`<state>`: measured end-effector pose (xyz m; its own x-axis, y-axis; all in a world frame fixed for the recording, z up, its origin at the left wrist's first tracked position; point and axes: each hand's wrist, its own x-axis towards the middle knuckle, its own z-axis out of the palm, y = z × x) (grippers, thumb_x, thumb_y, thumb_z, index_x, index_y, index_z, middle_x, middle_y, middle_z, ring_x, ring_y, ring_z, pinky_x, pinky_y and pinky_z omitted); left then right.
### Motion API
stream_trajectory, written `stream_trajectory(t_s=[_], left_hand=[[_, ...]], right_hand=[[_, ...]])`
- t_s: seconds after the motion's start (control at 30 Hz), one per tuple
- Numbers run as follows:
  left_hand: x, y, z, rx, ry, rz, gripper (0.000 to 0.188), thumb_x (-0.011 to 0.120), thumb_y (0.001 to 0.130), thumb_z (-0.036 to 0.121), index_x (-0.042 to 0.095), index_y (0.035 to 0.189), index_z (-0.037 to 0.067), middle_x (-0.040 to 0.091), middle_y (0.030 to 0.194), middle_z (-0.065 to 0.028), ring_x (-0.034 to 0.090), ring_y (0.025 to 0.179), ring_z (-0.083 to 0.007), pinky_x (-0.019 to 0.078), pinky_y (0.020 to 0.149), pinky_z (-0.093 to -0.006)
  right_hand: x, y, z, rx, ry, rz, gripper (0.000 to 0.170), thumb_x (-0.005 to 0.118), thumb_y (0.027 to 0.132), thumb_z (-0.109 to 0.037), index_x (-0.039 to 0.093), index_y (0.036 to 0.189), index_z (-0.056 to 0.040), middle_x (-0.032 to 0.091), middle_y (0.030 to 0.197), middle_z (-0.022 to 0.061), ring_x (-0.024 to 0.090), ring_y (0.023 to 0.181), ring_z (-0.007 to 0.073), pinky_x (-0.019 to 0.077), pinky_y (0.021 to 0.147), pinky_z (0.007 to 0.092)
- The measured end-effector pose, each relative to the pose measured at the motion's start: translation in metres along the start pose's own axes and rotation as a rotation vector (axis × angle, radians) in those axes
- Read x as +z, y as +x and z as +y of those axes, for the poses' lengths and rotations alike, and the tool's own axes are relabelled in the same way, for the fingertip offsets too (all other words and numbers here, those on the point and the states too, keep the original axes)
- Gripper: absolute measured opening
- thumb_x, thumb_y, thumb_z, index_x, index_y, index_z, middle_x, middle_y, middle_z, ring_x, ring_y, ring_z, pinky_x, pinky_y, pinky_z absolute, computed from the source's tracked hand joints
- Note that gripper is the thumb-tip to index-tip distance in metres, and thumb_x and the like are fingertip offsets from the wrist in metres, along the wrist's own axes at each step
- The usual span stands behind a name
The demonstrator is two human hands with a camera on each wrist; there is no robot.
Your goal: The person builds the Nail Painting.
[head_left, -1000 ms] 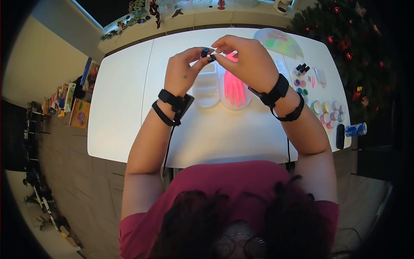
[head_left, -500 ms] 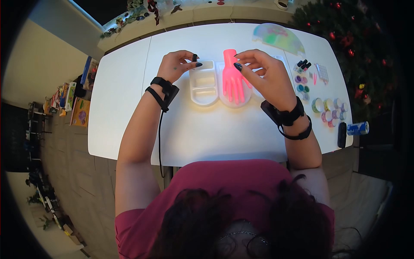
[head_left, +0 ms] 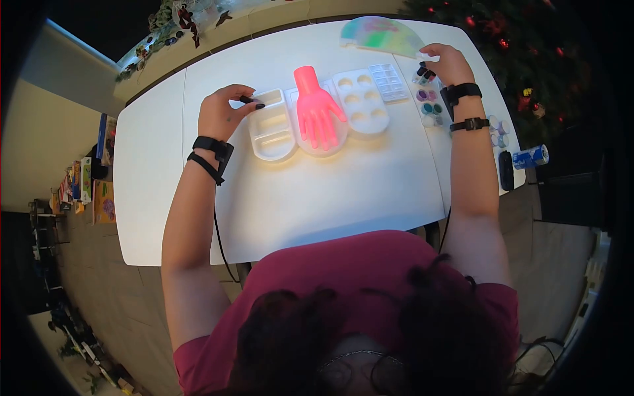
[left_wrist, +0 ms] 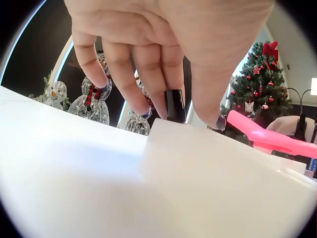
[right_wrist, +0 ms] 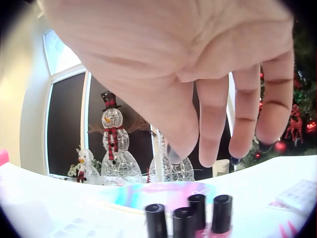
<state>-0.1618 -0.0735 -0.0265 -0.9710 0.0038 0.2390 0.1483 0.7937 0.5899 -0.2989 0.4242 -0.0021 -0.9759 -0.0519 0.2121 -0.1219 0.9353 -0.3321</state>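
Observation:
My left hand (head_left: 221,112) is over the back of a white tray (head_left: 272,146) with rectangular compartments. Its thumb and fingers are around a black-capped nail polish bottle (left_wrist: 174,105); the lower part is hidden behind the tray wall in the left wrist view. My right hand (head_left: 451,64) reaches to the back right, fingers hanging loosely with nothing between them. Just below it stand several nail polish bottles (right_wrist: 222,218) with black caps and pink showing beneath some. A bright pink practice hand (head_left: 317,112) lies palm-down in the middle tray section, between my two hands.
Right of the pink hand is a white section with round wells (head_left: 370,123), then a small white palette (head_left: 388,81). An iridescent half-round board (head_left: 380,36) lies at the back. Small glitter pots (head_left: 429,107) and a blue can (head_left: 530,156) are on the right.
The hands were together over the trays and have separated. The left moved left and down to the compartment tray with the bottle; the right swung away to the bottles. The head view has turned right.

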Motion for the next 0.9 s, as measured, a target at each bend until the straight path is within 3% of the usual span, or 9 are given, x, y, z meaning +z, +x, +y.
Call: stream_trajectory(t_s=[0.1,0.27,0.4,0.63,0.73,0.83,0.9], left_hand=[[0.0,-0.002,-0.003,0.001,-0.059,0.003,0.034,0.09,0.08,0.017,0.08,0.111,0.008,0.08,0.101,-0.0072,0.075,0.098,-0.0233,0.0581,0.091,-0.0358],[-0.004,-0.008,0.009,0.032,-0.017,0.07,0.038,0.092,0.079,0.018,0.08,0.114,0.009,0.08,0.109,-0.0078,0.073,0.103,-0.0238,0.0579,0.092,-0.0374],[-0.01,-0.015,0.019,0.051,0.021,0.088,0.042,0.091,0.082,0.018,0.078,0.121,0.01,0.079,0.118,-0.0074,0.072,0.109,-0.024,0.0571,0.097,-0.0378],[-0.008,-0.019,0.012,0.025,0.045,0.068,0.044,0.09,0.082,0.019,0.077,0.123,0.011,0.078,0.121,-0.0085,0.071,0.112,-0.0258,0.0568,0.098,-0.039],[-0.002,-0.02,0.001,0.023,0.124,0.1,0.036,0.088,0.084,0.023,0.078,0.116,0.012,0.079,0.113,-0.0082,0.075,0.102,-0.0276,0.0597,0.089,-0.0379],[0.001,-0.019,-0.01,-0.004,0.051,0.094,0.03,0.082,0.089,0.01,0.078,0.119,0.009,0.08,0.112,-0.0098,0.075,0.105,-0.0264,0.0576,0.094,-0.0374],[0.0,-0.016,-0.009,-0.005,0.022,0.083,0.026,0.079,0.09,0.006,0.078,0.117,0.007,0.08,0.11,-0.0095,0.076,0.103,-0.0264,0.0576,0.093,-0.0369]], right_hand=[[-0.006,0.015,0.015,0.041,-0.046,-0.014,0.025,0.068,0.094,-0.01,0.08,0.116,-0.0146,0.077,0.118,0.0124,0.073,0.107,0.0319,0.0569,0.095,0.0427],[0.003,0.025,0.034,0.042,-0.088,-0.208,0.025,0.067,0.094,-0.005,0.082,0.11,-0.0145,0.079,0.11,0.0111,0.074,0.103,0.0285,0.0583,0.091,0.04],[0.012,0.03,0.041,0.026,-0.012,-0.202,0.025,0.067,0.091,-0.001,0.083,0.107,-0.0116,0.079,0.107,0.0113,0.075,0.099,0.0275,0.0587,0.089,0.0387],[0.002,0.029,0.028,-0.034,-0.082,-0.005,0.019,0.064,0.095,-0.002,0.08,0.104,-0.0092,0.078,0.105,0.0157,0.074,0.099,0.0334,0.0575,0.088,0.0419],[0.001,0.032,0.027,-0.073,-0.017,0.088,0.02,0.064,0.097,-0.003,0.078,0.108,-0.0094,0.077,0.104,0.0175,0.074,0.099,0.0367,0.0575,0.086,0.0431],[-0.007,0.029,0.011,-0.167,0.039,0.255,0.02,0.064,0.096,-0.003,0.077,0.109,-0.009,0.077,0.103,0.0179,0.073,0.098,0.038,0.0575,0.084,0.044],[-0.027,0.009,-0.039,-0.207,0.049,0.274,0.019,0.063,0.096,-0.003,0.076,0.109,-0.006,0.077,0.104,0.0176,0.072,0.098,0.0391,0.0569,0.083,0.0449]])
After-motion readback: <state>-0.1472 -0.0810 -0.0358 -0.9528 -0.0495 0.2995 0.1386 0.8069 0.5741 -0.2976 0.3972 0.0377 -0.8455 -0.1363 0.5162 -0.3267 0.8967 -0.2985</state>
